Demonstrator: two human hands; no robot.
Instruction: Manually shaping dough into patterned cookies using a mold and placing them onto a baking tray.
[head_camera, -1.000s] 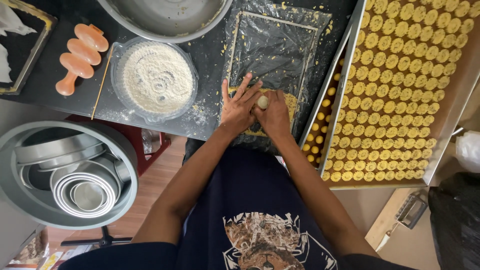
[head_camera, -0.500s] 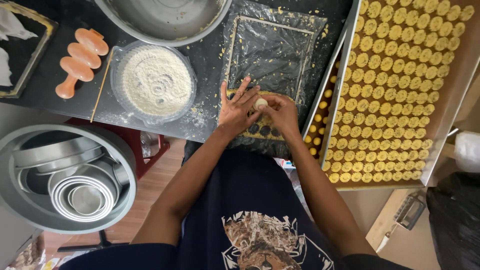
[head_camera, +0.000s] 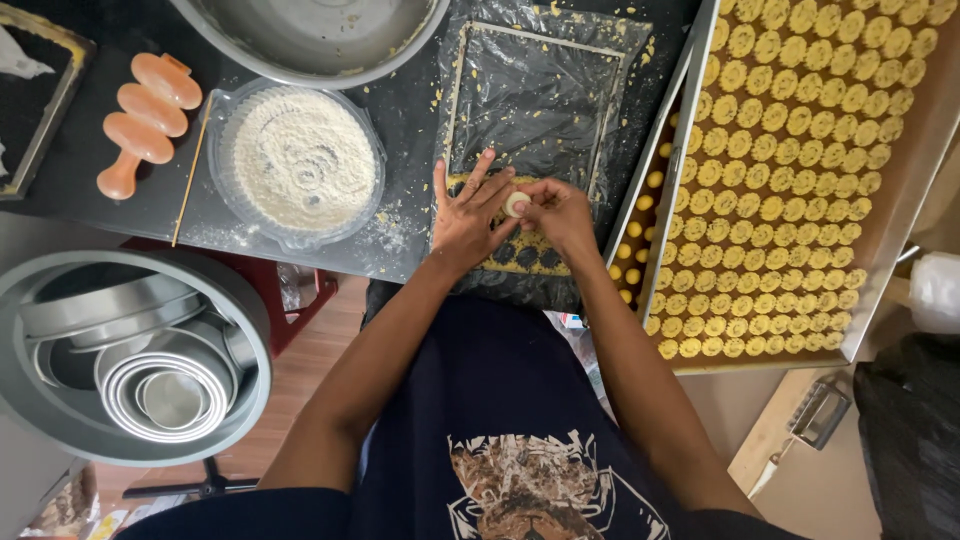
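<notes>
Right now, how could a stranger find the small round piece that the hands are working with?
Start at the big baking tray of yellow cookies on the right, then move left to the plastic-covered sheet. At its near edge the left hand and right hand meet; the small round piece sits between their fingers, pale cream and off the tray, unlike the yellow ones.

The small round cutter (head_camera: 516, 204) between the fingers (head_camera: 530, 195) was pale cream, set against a yellow sheet of dough (head_camera: 520, 245) pocked with dark round holes. Beneath it the clear crinkled plastic film (head_camera: 530, 90) showed black, flecked with yellow crumbs. The long metal baking tray (head_camera: 800, 170) was filled with rows of yellow round patterned biscuits on a tan base. The clear round bowl of flour (head_camera: 297, 160) looked off-white with swirled marks. The plastic three-lobed mould (head_camera: 145, 120) was orange-pink. The worktop (head_camera: 70, 160) was black, the nested round tins (head_camera: 130, 360) grey, and the shirt (head_camera: 500, 420) navy with a brown-and-white print.
</notes>
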